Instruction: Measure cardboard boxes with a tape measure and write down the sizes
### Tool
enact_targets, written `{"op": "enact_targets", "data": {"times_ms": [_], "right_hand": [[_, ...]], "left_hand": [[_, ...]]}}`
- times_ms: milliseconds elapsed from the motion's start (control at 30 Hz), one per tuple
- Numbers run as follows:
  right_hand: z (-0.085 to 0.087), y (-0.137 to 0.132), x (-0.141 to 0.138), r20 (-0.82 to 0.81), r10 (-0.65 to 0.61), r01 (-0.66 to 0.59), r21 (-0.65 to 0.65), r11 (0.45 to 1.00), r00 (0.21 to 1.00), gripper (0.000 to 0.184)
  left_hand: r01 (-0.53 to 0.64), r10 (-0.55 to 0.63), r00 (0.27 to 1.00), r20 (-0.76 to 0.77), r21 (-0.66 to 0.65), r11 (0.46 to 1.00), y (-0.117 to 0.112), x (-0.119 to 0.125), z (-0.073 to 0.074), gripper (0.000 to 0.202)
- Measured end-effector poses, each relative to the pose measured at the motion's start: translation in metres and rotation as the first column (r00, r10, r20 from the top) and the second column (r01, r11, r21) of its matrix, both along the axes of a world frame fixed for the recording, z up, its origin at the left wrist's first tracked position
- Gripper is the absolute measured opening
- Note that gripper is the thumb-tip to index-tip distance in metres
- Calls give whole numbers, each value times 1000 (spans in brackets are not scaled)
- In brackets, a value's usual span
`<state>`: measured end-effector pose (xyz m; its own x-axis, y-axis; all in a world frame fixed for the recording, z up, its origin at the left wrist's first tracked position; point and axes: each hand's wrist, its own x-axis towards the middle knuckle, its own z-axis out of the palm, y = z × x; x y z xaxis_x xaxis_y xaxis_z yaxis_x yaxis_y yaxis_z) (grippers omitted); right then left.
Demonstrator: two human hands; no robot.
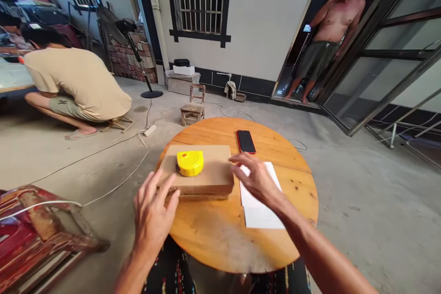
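Observation:
A flat brown cardboard box (pixel 206 177) lies on a round wooden table (pixel 220 239). On top of the box sits a yellow tape measure (pixel 190 163). My left hand (pixel 153 209) is at the box's near left corner, fingers spread and touching its edge. My right hand (pixel 257 179) hovers at the box's right edge, fingers spread, over a white sheet of paper (pixel 260 209). Neither hand holds anything.
A black phone in a red case (pixel 245 141) lies at the table's far side. A person in a beige shirt (pixel 77 82) squats at the left. Another person (pixel 327 32) stands in the doorway. A small wooden stool (pixel 193 108), cables, and a red stool (pixel 37 234) are on the floor.

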<state>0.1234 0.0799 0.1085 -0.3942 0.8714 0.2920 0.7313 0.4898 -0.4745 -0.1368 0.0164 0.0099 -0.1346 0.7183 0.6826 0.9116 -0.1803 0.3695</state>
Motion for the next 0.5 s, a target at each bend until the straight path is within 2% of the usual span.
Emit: {"op": "enact_targets", "data": {"times_ms": [33, 67, 167, 233, 333, 400, 433, 500], "right_hand": [[-6, 0, 21, 65, -112, 116, -66, 991, 992, 27], [-15, 1, 41, 119, -172, 184, -103, 977, 978, 27], [-48, 3, 85, 234, -282, 318, -137, 938, 931, 25], [-71, 3, 96, 271, -332, 377, -133, 917, 903, 24], [-95, 2, 94, 272, -364, 409, -130, 903, 891, 32], [-100, 0, 92, 242, -352, 392, -143, 909, 904, 39], [-100, -1, 92, 218, -340, 377, -153, 914, 915, 42], [-95, -6, 100, 155, -322, 347, -173, 922, 934, 42]], "left_hand": [[-12, 12, 1000, 4, -1, 1000, 6, -6, 1, 33], [-20, 20, 1000, 8, -7, 1000, 12, -11, 2, 33], [-28, 28, 999, 16, -24, 999, 24, -16, 7, 36], [-45, 44, 998, 45, 13, 999, 21, -6, 11, 42], [-68, 56, 991, 120, 102, 992, -1, 31, 12, 53], [26, -36, 993, 112, 91, 996, -21, 65, 7, 50], [146, -148, 987, 66, 43, 988, -31, 82, 3, 48], [349, -349, 937, -2, -39, 936, -45, 114, -7, 42]]}}
